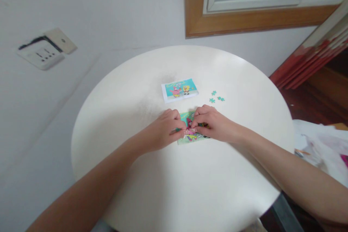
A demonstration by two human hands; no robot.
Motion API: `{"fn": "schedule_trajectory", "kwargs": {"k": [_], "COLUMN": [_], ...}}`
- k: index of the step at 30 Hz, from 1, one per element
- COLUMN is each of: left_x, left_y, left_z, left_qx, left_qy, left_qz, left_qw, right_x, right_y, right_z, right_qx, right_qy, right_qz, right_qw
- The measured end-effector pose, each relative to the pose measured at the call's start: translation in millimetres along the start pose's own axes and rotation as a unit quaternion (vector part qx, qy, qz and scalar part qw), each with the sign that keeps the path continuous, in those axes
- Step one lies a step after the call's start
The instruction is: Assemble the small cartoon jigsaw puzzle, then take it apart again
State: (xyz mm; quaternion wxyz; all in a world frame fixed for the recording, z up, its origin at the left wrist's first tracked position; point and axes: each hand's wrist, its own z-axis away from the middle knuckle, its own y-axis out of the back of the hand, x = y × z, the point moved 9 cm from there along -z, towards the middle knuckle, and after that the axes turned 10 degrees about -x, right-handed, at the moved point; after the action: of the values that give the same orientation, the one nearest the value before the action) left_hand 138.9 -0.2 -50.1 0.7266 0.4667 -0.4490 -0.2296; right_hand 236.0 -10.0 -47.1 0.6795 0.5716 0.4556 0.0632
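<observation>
Both hands meet over a small jigsaw puzzle with a cartoon picture in green, pink and yellow. My left hand covers its left side, thumb and fingers pinched together. From the right, my right hand reaches over the puzzle with its fingers curled. The fingertips of both hands close on a pink puzzle piece near the middle of the picture. Whether that piece lies flat or is slightly raised, I cannot tell. Behind the puzzle lies a printed reference picture with a white margin, showing similar cartoon figures.
Three loose green puzzle pieces lie beyond my right hand. Everything rests on a round white table standing against a wall with a socket. A wood-framed window is above, and a white plastic bag lies at the right.
</observation>
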Motion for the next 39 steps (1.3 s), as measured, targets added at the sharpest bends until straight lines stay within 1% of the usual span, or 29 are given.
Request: {"fn": "schedule_trajectory", "kwargs": {"k": [4,13,17,28,32,39], "left_x": [0.4,2.0,3.0,6.3,6.6,-1.4], "left_y": [-0.9,-1.4,-2.0,-0.3,0.5,-0.1], "left_z": [-1.0,-1.1,-1.7,-2.2,-1.1,-1.1], "left_qx": [0.004,0.013,0.008,0.021,0.020,0.013], "left_qy": [0.009,0.007,0.007,0.008,0.016,0.026], "left_qz": [-0.019,-0.044,-0.058,-0.085,-0.099,-0.095], "left_qw": [1.000,0.999,0.998,0.996,0.995,0.995], "right_x": [2.0,2.2,3.5,-2.2,-1.7,-3.3], "right_y": [-3.1,-5.6,-4.7,0.1,-1.0,-2.0], "right_z": [-1.3,-1.9,-2.1,-2.3,-1.9,0.3], "right_qx": [0.000,-0.006,0.002,0.032,0.026,0.009], "right_qy": [0.002,0.004,-0.002,0.024,0.025,0.022], "right_qz": [0.000,-0.007,-0.007,-0.032,-0.024,-0.016], "right_qw": [1.000,1.000,1.000,0.999,0.999,1.000]}}
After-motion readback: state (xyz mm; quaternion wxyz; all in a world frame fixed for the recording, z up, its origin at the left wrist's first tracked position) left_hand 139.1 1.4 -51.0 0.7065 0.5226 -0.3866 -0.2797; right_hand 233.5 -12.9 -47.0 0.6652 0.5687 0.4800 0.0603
